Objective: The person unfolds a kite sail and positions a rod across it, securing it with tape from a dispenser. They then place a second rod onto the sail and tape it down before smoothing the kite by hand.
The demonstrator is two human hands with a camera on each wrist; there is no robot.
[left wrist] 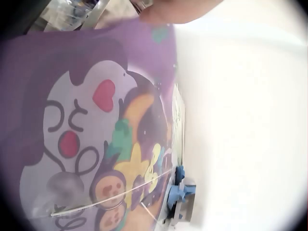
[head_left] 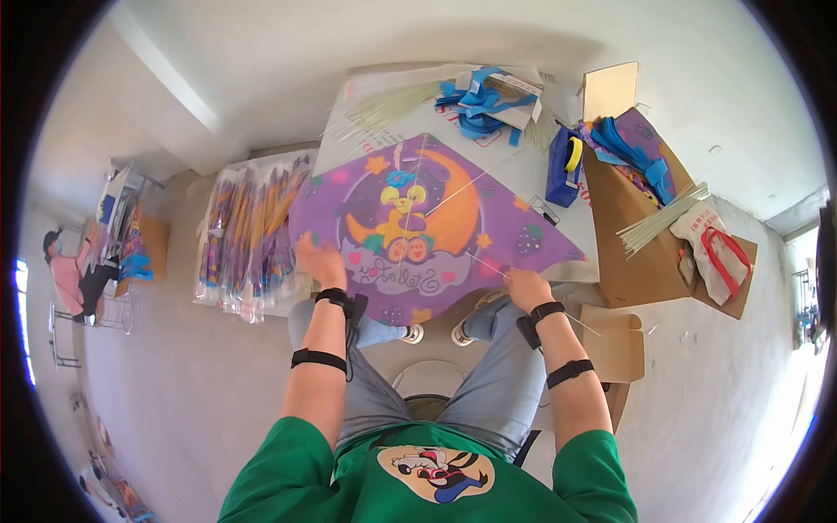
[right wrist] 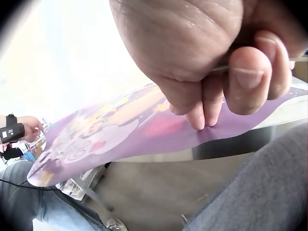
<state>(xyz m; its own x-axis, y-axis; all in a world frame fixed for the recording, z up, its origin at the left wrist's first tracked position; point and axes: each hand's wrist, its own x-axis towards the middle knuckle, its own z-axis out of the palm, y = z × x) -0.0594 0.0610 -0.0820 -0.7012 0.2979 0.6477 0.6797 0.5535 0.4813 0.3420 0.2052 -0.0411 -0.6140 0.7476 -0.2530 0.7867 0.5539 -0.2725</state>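
Note:
A purple kite sheet (head_left: 453,183), printed with a bear on a crescent moon, lies over the table's front part and hangs past its edge. My left hand (head_left: 321,263) holds its left edge; in the left wrist view part of the hand (left wrist: 185,8) lies against the kite's border (left wrist: 149,43), other fingers hidden. My right hand (head_left: 528,289) pinches a thin white rod (head_left: 582,324) near the lower right edge. In the right wrist view the right hand (right wrist: 216,62) has curled fingers, two fingertips touching the purple sheet (right wrist: 163,125). Another thin rod (head_left: 462,192) crosses the sheet.
Blue ribbons (head_left: 479,109) and pale sticks (head_left: 384,112) lie at the table's back. Bagged kites (head_left: 253,231) are at left. At right are a blue case (head_left: 565,170), a cardboard box (head_left: 636,253) with kite parts, and a cloth bag (head_left: 708,248). A seated person (head_left: 71,270) is far left.

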